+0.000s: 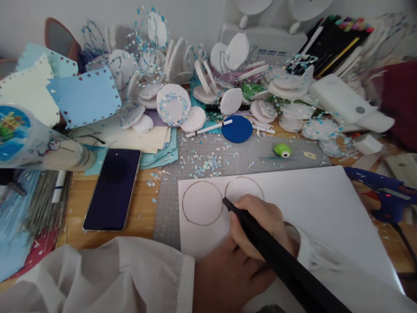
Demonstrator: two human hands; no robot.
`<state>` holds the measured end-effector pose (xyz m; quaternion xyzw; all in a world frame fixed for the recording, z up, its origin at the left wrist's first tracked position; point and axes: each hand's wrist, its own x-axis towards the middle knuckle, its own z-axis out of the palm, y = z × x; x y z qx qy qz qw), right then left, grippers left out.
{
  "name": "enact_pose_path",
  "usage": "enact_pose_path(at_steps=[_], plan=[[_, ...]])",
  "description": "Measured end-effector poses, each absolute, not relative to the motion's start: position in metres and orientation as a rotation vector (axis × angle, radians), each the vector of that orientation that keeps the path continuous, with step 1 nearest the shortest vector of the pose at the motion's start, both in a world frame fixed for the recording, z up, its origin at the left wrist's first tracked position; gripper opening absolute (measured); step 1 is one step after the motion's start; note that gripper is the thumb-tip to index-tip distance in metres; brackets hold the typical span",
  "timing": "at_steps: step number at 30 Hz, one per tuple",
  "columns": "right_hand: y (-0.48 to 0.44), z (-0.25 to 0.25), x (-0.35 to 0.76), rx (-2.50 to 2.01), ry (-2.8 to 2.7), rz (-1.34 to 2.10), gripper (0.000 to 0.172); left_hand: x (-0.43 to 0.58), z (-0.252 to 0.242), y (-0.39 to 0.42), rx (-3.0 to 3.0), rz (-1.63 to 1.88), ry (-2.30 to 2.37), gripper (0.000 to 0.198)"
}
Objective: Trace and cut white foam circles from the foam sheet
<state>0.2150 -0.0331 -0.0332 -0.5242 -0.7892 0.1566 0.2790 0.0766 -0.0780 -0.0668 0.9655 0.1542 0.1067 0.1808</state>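
In my right hand point(260, 221) is a long, thick black pen-shaped tool point(260, 239), gripped near its tip. That tip touches the white sheet point(312, 195) between two thin brown circle outlines. The left circle point(202, 203) is fully visible; the right circle point(244, 178) is partly covered by my right hand. Flat on the sheet, just below and partly beneath my right hand, lies my left hand point(224, 278), with some fingers hidden. A grey cutting mat point(167, 208) extends under the sheet.
Left of the sheet lies a phone point(113, 189), near a plastic cup point(48, 143) on its side. White discs point(173, 104) crowd the back, with a blue disc point(237, 129), green punch point(282, 150) and confetti point(206, 165) before them. A blue glue gun point(387, 195) is at right.
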Motion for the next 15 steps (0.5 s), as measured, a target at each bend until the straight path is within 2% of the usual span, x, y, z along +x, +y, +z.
enact_pose_path(at_steps=[3,6,9,15], plan=[[-0.0282,-0.0292,0.2142,-1.240,-2.146,0.327,0.008,0.0749,-0.0659,-0.0747,2.701,0.314,0.370,0.053],[-0.0264,-0.0279,0.2142,-1.083,-2.191,0.295,0.011,0.0756,-0.0657,-0.0730,2.696,0.303,0.421,0.048],[-0.0273,-0.0281,0.2136,-1.082,-2.178,0.327,0.020,0.0789,-0.0682,-0.0739,2.681,0.280,0.509,0.040],[-0.0315,-0.0311,0.2134,-1.089,-2.211,0.347,0.025,0.0830,-0.0746,-0.0751,2.654,0.255,0.615,0.040]])
